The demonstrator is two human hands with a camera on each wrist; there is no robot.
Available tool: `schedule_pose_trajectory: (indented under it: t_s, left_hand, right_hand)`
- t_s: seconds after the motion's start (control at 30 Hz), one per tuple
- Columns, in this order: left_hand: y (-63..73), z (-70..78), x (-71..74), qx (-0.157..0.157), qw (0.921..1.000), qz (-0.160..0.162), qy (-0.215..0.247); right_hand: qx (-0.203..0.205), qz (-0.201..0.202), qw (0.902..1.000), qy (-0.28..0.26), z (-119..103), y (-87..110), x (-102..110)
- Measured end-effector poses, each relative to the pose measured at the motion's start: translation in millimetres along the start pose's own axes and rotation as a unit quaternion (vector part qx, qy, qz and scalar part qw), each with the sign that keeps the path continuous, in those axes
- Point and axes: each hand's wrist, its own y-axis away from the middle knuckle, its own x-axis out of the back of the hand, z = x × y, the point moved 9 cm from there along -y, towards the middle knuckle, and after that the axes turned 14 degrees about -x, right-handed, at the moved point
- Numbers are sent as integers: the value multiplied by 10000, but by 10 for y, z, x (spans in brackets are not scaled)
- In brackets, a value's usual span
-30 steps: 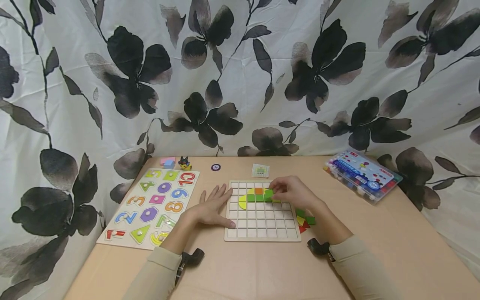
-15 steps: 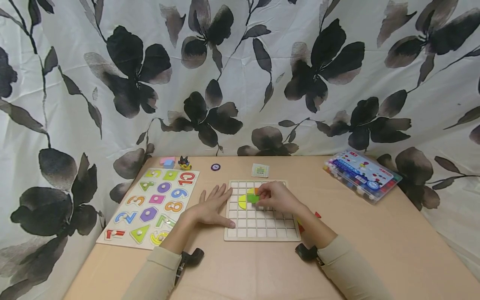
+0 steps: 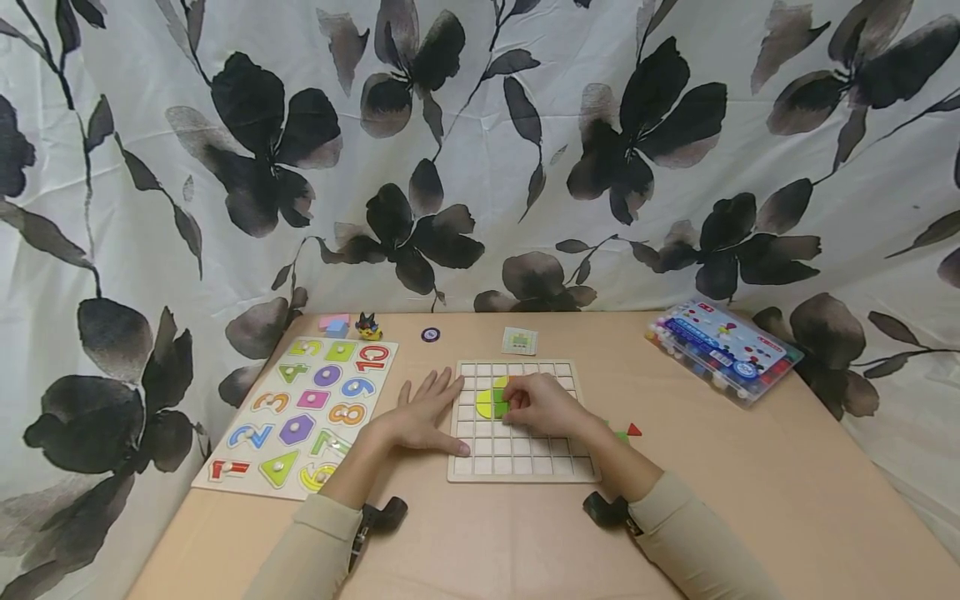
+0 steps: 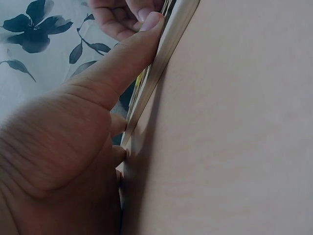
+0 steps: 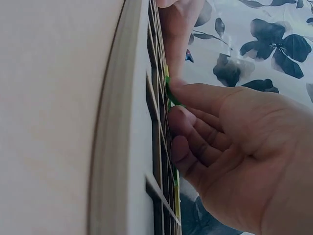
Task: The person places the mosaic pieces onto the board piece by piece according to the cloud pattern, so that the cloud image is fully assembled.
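A pale wooden grid board (image 3: 525,472) lies on the table. My left hand (image 3: 420,419) rests at its left edge with fingers spread, thumb over the board; in the left wrist view the thumb (image 4: 132,54) touches the rim. Above the grid, my right hand (image 3: 543,406) pinches a small green tile (image 5: 172,93) between thumb and finger, down at the grid surface. Yellow rounded pieces (image 3: 483,404) and a green square (image 3: 500,395) sit in cells just left of the right fingers. The right hand hides other pieces behind it.
Right of the board lie a red triangle (image 3: 634,430) and a partly hidden green piece (image 3: 622,437). A number puzzle board (image 3: 300,408) lies left, a marker case (image 3: 725,350) back right. Behind stand a patterned card (image 3: 521,341), a round token (image 3: 431,334) and a small figurine (image 3: 368,326).
My right hand has moved left across the grid with the green tile, then slightly further left and down to the cell below the green square. The left hand has stayed put.
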Motion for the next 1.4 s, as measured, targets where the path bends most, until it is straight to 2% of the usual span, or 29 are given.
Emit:
schedule_pose_trajectory:
  t_s: [0.2, 0.33, 0.43, 0.63, 0.87, 1.1, 1.33, 1.4]
  left_hand:
    - [-2, -17, -11, -15, 10000, 15, -6]
    - [1, -13, -16, -22, 10000, 11, -8]
    - [0, -19, -17, -1, 10000, 3, -18]
    - [2, -15, -7, 16, 10000, -15, -50]
    - [-1, 0, 2, -15, 10000, 17, -55]
    - [0, 1, 4, -15, 10000, 47, -38]
    - [2, -3, 5, -11, 10000, 33, -60]
    - [1, -3, 9, -12, 10000, 36, -64]
  right_hand:
    - [24, -49, 10000, 46, -2, 9, -25]
    - [-73, -54, 10000, -10, -34, 45, 46]
    - [-166, -50, 9998, -132, -65, 92, 144]
    - [-12, 3, 9998, -187, -75, 179, 378]
    - [60, 42, 9999, 69, 67, 282, 653]
    - [-781, -504, 9955, 172, 481, 384, 819]
    - [-809, -1166, 9898, 88, 791, 467, 894]
    - [-943, -1382, 9859, -27, 851, 491, 891]
